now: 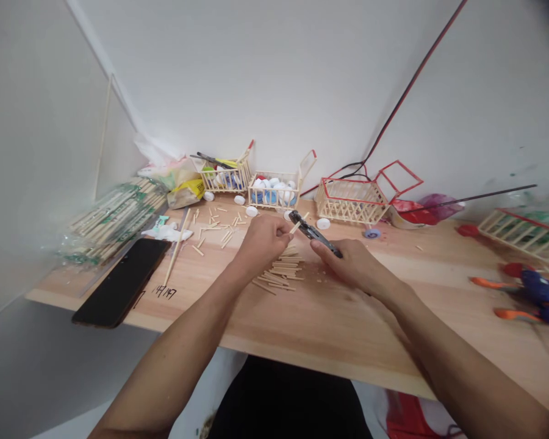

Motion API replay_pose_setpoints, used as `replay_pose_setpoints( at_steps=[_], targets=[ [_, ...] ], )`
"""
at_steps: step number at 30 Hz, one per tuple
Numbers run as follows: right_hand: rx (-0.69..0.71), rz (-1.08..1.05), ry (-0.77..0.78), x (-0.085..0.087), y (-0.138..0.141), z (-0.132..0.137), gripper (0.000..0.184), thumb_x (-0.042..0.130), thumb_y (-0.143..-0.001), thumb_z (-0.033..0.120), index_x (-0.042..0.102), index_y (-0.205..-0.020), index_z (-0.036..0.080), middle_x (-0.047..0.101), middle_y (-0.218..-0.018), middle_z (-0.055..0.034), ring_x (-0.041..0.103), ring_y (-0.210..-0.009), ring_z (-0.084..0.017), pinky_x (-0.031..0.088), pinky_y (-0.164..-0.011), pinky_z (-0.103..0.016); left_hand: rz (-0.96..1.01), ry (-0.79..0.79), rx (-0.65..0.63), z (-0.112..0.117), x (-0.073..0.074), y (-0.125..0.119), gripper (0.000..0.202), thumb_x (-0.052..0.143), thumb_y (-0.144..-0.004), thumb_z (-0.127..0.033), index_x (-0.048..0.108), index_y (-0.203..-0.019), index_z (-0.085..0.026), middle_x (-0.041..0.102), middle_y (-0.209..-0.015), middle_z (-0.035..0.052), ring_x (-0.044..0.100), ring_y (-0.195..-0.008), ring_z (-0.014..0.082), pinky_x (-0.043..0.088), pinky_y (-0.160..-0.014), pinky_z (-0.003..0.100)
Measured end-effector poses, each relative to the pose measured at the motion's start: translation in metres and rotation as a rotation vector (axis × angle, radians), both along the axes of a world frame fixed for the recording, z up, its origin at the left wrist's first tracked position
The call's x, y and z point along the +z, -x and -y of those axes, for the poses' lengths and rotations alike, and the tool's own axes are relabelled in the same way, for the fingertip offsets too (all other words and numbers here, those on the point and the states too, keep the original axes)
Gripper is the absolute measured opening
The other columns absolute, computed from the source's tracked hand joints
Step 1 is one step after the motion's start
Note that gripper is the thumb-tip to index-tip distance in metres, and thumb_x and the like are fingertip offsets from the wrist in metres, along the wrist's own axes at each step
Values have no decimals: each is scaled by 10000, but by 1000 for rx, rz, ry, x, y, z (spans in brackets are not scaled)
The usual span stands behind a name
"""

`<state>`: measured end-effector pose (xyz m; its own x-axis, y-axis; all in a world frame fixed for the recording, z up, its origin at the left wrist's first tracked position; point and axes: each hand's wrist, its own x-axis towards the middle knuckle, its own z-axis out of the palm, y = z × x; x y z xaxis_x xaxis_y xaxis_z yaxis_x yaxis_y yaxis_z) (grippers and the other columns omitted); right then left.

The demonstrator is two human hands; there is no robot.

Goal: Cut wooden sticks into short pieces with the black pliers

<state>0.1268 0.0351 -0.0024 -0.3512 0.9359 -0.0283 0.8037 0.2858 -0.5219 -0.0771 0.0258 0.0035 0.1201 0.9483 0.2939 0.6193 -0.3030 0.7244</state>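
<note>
Head view: thin wooden stick point(295, 228) pinched by left hand point(266, 239), fingers closed, at the tip of dark pliers point(312, 231), above stick pile point(284, 268). Pliers wrapped by right hand point(354, 261). Stick judged light, stiff, snappable; best held near its end, clear of pliers.

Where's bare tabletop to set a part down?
Bare on the table: front strip between stick pile and near edge; mostly bare, patch between right hand and blue-and-orange tool. Crowded: back, with stick carts; left, with phone and bagged sticks.
</note>
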Motion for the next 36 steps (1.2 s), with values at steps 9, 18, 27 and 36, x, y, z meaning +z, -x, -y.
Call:
replay_pose_setpoints(
  at_steps=[9, 18, 27, 36],
  targets=[
    [18, 62, 5, -6, 4, -4, 710, 283, -857, 772, 527, -510, 203, 615, -556, -89, 534, -529, -195, 314, -536, -313, 168, 282, -40, -8, -4, 11, 156, 619, -703, -178, 665, -562, -131, 615, -540, 24, 528, -519, 115, 361, -510, 229],
    [-11, 85, -42, -9, 2, -4, 699, 295, -850, 782, 480, -495, 210, 589, -540, -86, 492, -503, -183, 282, -522, -312, 373, 485, -42, -10, 1, 9, 138, 636, -729, -116, 683, -600, -100, 660, -574, 57, 576, -528, 99, 423, -500, 191],
    [-14, 107, -30, -7, 4, -3, 661, 298, -879, 728, 498, -542, 195, 580, -569, -69, 473, -531, -162, 250, -526, -293, 370, 466, -47, -9, 2, 7, 177, 626, -766, -100, 645, -591, -94, 629, -539, 25, 551, -499, 83, 447, -521, 188],
    [-4, 126, -75, -12, 9, -3, 636, 314, -889, 698, 445, -515, 200, 525, -516, -47, 439, -509, -149, 254, -527, -285, 165, 381, -36, -11, -4, 14, 178, 631, -768, -147, 660, -598, -102, 659, -573, 46, 578, -523, 105, 427, -506, 190]
  ],
)
